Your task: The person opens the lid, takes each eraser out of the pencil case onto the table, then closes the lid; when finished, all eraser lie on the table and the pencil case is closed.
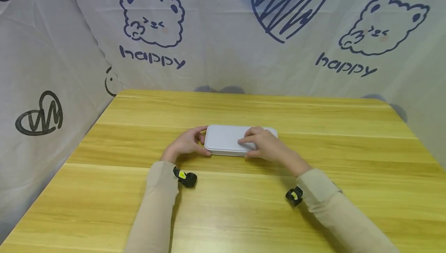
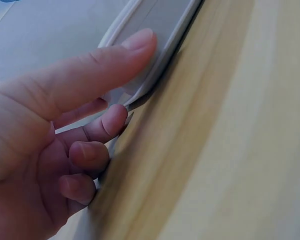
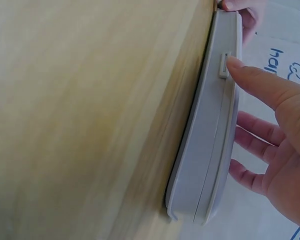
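A flat white case (image 1: 223, 138) with rounded corners lies on the wooden table in the head view, its lid down flush all round. My left hand (image 1: 184, 142) holds its left end, with the thumb against the front side and the index finger around the back; the other fingers curl beside it in the left wrist view. Over the right half is my right hand (image 1: 268, 146), its fingers resting on the lid. In the right wrist view the right thumb touches a small latch (image 3: 223, 66) on the front side.
The wooden table (image 1: 226, 206) extends around the case. White cloth (image 1: 216, 32) with bear and heart drawings hangs behind and at the left. Black wrist cameras are strapped at the left cuff (image 1: 162, 171) and the right cuff (image 1: 317, 185).
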`<state>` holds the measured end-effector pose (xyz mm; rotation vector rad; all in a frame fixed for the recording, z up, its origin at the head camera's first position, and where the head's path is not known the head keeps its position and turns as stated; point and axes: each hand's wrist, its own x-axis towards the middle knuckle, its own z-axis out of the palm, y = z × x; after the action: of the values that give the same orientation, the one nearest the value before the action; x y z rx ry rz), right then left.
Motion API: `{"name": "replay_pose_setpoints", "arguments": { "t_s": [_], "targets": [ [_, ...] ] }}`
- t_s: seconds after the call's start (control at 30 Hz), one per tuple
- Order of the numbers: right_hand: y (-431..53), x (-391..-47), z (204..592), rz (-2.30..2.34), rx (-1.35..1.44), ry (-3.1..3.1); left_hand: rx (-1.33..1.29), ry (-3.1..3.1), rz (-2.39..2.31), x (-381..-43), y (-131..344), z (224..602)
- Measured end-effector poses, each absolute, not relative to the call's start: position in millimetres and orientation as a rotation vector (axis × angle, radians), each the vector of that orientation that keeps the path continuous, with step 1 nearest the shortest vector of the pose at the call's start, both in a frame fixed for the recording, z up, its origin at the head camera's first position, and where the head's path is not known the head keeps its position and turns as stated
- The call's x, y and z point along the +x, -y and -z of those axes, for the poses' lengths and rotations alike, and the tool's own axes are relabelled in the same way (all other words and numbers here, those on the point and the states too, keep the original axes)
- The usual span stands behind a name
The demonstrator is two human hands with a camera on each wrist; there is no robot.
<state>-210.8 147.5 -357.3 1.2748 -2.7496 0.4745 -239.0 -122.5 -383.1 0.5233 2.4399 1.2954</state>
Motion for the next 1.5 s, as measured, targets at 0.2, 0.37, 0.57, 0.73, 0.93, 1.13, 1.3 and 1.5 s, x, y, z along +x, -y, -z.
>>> {"name": "replay_pose_setpoints", "arguments": {
  "t_s": [0.2, 0.37, 0.57, 0.73, 0.93, 1.13, 1.3, 1.5],
  "targets": [
    [-143, -210, 357, -0.380, 1.293, 2.709, 0.506, -2.455, -1.298, -240, 122, 386],
    [-138, -207, 356, -0.278, 1.309, 2.690, 0.512, -2.489, -1.267, -240, 123, 387],
    [-134, -208, 359, -0.104, 1.315, 2.638, 0.542, -2.517, -1.244, -238, 123, 387],
    [-134, -209, 362, -0.074, 1.307, 2.610, 0.536, -2.504, -1.254, -237, 123, 386],
    [-133, -208, 359, -0.034, 1.318, 2.584, 0.523, -2.507, -1.248, -238, 123, 386],
    [-130, -208, 356, 0.063, 1.388, 2.495, 0.492, -2.501, -1.254, -238, 123, 386],
    [-127, -208, 357, 0.106, 1.415, 2.462, 0.488, -2.500, -1.255, -237, 121, 386],
    [-126, -208, 360, 0.116, 1.427, 2.454, 0.495, -2.520, -1.231, -238, 120, 386]
  ]
}}
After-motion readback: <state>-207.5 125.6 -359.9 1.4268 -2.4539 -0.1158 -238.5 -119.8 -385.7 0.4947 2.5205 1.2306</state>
